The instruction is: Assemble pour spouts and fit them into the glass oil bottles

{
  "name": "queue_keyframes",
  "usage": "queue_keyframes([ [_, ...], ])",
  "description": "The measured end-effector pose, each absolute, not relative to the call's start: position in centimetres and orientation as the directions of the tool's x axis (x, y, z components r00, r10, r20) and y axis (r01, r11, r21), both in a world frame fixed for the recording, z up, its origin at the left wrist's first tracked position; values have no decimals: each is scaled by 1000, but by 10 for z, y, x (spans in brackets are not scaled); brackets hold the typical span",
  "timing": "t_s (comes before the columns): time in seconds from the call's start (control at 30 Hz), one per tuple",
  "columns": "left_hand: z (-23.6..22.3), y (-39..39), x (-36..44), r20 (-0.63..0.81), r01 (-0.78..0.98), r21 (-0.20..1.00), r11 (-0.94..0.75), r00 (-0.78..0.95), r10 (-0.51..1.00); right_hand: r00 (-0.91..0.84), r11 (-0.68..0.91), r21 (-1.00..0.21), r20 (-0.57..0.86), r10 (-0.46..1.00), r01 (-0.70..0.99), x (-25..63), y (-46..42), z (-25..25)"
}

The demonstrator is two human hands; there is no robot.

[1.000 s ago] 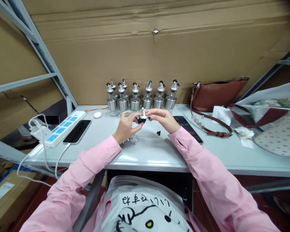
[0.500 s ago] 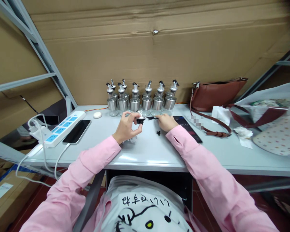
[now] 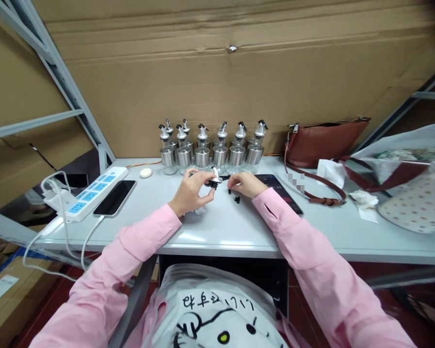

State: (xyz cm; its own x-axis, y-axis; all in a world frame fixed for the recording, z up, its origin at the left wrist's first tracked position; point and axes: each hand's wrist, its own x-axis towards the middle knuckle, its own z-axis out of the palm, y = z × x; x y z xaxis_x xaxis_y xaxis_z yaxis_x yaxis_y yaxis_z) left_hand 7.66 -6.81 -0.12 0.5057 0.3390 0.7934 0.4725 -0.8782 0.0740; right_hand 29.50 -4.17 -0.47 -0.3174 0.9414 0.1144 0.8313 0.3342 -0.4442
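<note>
My left hand point(image 3: 191, 191) is closed around a bottle pour spout point(image 3: 215, 178), white on top with a black ribbed stopper below. Just to the right of it, the fingertips of my right hand point(image 3: 247, 184) pinch a small black part point(image 3: 229, 191) that points down over the table. Another small black piece point(image 3: 237, 199) lies on the tabletop below my right hand. Some dark parts point(image 3: 224, 177) lie behind the spout, partly hidden. Clear plastic-looking pieces point(image 3: 199, 210) rest under my left wrist. Behind both hands stand several glass-and-steel oil bottles point(image 3: 203, 155) with spouts fitted.
To the left are a power strip point(image 3: 97, 190), a phone point(image 3: 115, 198) with a cable and a round white object point(image 3: 145, 172). A dark tablet point(image 3: 288, 197) lies beside my right forearm. Farther right are a brown handbag point(image 3: 322, 142), crumpled tissue point(image 3: 364, 198) and a dotted bag point(image 3: 409, 208).
My right hand has moved back toward me from the dark parts and now pinches a small black part. In my left hand the spout has turned more upright.
</note>
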Motion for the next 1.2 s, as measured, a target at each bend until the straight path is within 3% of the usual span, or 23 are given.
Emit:
queue_keyframes([
  [0.2,-2,-67,78,809,404,34,-914,525,263,-81,126,-323,151,985,938,291,-41,-10],
  [0.33,-2,-67,79,798,386,22,-922,549,249,-82,107,-268,104,991,958,290,-39,-15],
  [0.43,-2,-67,78,787,377,8,-926,569,239,-117,150,-293,127,985,944,290,-38,-17],
  [0.53,-3,-67,78,776,367,-1,-930,587,231,-68,154,-392,225,972,907,290,-38,-15],
  [0.63,-3,-67,78,773,348,23,-937,588,237,-19,230,-616,329,944,753,287,-40,-9],
  [0.77,-3,-69,80,779,326,40,-945,581,234,-64,373,-889,370,927,264,280,-48,4],
  [0.87,-3,-71,81,795,319,25,-947,569,213,-174,329,-942,336,926,-67,276,-56,14],
  [0.97,-3,-73,82,803,319,-11,-948,568,181,-232,219,-944,277,932,-248,276,-64,22],
  [1.2,-4,-75,83,800,309,-55,-949,582,143,-229,228,-942,285,931,-247,275,-70,26],
])
